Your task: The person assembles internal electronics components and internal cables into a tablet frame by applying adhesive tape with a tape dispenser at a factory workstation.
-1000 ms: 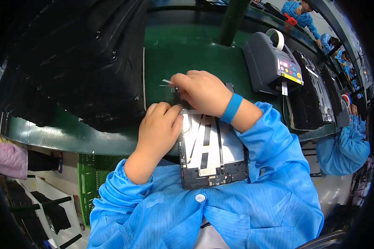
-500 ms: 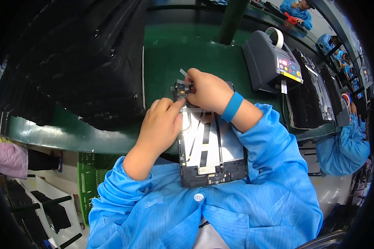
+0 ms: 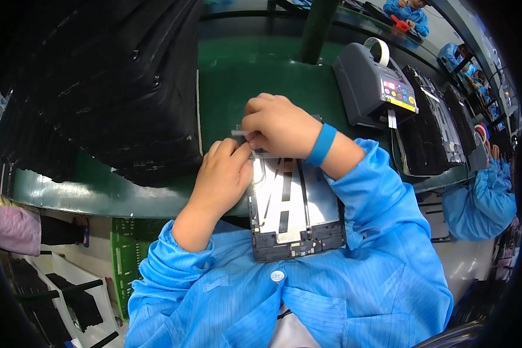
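Note:
An opened tablet (image 3: 294,217), with a shiny silver inner plate, black strips and dark circuit parts, lies lengthwise in front of me, its near end against my jacket. My right hand (image 3: 281,127), a blue band on its wrist, is closed over the tablet's far end. It pinches a small clear strip of tape (image 3: 238,133) that sticks out to the left of its fingers. My left hand (image 3: 223,174) is bent around the tablet's left edge, its index fingertip close against the right fingers. The right hand hides the far corner and the parts there.
Tall stacks of black padded sheets (image 3: 156,110) stand on the left of the green table (image 3: 238,75). A grey tape dispenser (image 3: 365,87) with a tape roll sits at the right, beside more black stacked pieces (image 3: 429,127). A green crate (image 3: 124,255) is below left. Other people work beyond.
My right hand has come down and slightly left over the tablet's far corner, bringing the tape strip lower beside my left index finger. My left hand stays almost in place.

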{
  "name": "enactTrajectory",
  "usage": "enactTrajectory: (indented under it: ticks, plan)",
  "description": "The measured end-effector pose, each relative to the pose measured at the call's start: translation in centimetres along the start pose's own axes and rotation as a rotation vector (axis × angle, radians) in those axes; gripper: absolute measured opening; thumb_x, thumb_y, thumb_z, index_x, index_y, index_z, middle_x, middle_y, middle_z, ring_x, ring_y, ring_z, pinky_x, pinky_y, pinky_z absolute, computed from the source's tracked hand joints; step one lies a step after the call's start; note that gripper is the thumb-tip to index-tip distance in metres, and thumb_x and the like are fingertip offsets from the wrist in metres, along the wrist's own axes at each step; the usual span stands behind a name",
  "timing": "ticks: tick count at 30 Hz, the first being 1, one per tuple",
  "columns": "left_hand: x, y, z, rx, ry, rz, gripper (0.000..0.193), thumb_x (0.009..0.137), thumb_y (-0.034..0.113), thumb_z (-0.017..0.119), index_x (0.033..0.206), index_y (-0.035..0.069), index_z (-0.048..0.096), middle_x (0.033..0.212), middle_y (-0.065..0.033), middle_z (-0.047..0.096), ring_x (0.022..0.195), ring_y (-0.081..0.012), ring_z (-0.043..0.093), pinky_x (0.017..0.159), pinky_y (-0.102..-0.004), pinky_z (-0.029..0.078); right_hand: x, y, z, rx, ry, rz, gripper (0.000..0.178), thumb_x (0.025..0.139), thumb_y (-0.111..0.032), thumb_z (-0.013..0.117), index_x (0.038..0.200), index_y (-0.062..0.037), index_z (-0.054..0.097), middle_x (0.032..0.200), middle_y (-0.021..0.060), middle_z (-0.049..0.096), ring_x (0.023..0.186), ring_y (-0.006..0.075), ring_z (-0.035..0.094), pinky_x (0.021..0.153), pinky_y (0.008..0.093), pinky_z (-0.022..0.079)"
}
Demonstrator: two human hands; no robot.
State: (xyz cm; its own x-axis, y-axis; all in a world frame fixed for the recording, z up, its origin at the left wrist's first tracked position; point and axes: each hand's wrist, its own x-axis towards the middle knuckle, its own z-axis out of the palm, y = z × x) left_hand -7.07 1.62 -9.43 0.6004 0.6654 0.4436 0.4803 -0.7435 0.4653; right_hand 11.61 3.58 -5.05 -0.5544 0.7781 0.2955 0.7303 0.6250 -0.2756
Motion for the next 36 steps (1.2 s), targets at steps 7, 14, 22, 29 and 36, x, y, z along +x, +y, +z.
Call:
enactTrajectory:
  ticks: [7, 14, 22, 29, 36]
  plan:
    - [-0.1, 0.2, 0.0, -0.004, 0.002, -0.005, 0.025, 0.080, 0.009, 0.052, 0.103, 0.002, 0.058, 0.088, -0.0127, 0.050, 0.087, -0.0317, 0.049, 0.077, -0.0400, 0.042, -1.7, 0.5, 0.6, 0.259, 0.085, 0.334, 0.025, 0.066, -0.026, 0.076, 0.082, -0.0099, 0.068, 0.093, 0.0069, 0.057, 0.098, 0.0278, 0.049, 0.090, 0.0369, 0.036]
    - [0.0, 0.3, -0.2, -0.019, -0.013, -0.030, 0.027, 0.080, 0.008, 0.053, 0.105, 0.002, 0.058, 0.088, -0.0121, 0.051, 0.086, -0.0313, 0.049, 0.077, -0.0396, 0.042, -1.4, 0.6, -1.0, 0.959, 0.052, 0.516, 0.020, 0.083, -0.017, 0.065, 0.083, 0.0029, 0.066, 0.071, 0.0073, 0.062, 0.065, 0.0130, 0.058, 0.061, 0.0262, 0.046]
    - [-0.2, 0.5, -0.1, -0.024, -0.019, -0.059, 0.031, 0.081, 0.007, 0.051, 0.110, 0.001, 0.057, 0.090, -0.0133, 0.050, 0.088, -0.0307, 0.049, 0.080, -0.0391, 0.042, 0.0, 0.9, -0.7, 0.513, -0.129, 0.683, 0.022, 0.077, -0.018, 0.068, 0.082, 0.0034, 0.067, 0.064, 0.0081, 0.061, 0.058, 0.0129, 0.055, 0.057, 0.0280, 0.046]
    - [-0.1, 0.4, -0.1, -0.030, -0.024, -0.035, 0.033, 0.081, 0.007, 0.050, 0.112, 0.000, 0.056, 0.090, -0.0141, 0.050, 0.089, -0.0309, 0.049, 0.080, -0.0392, 0.042, 0.7, 0.7, -0.6, 0.327, -0.145, 0.735, 0.025, 0.074, -0.020, 0.069, 0.081, 0.0033, 0.067, 0.066, 0.0156, 0.063, 0.058, 0.0221, 0.060, 0.058, 0.0325, 0.047]
    - [0.0, 0.4, 0.0, -0.016, -0.024, -0.041, 0.033, 0.081, 0.007, 0.050, 0.113, 0.000, 0.056, 0.090, -0.0138, 0.051, 0.088, -0.0308, 0.049, 0.080, -0.0391, 0.042, 1.5, 0.2, -1.0, 0.173, -0.272, 0.761, 0.025, 0.072, -0.023, 0.066, 0.084, -0.0014, 0.066, 0.076, 0.0155, 0.065, 0.073, 0.0296, 0.064, 0.068, 0.0369, 0.050]
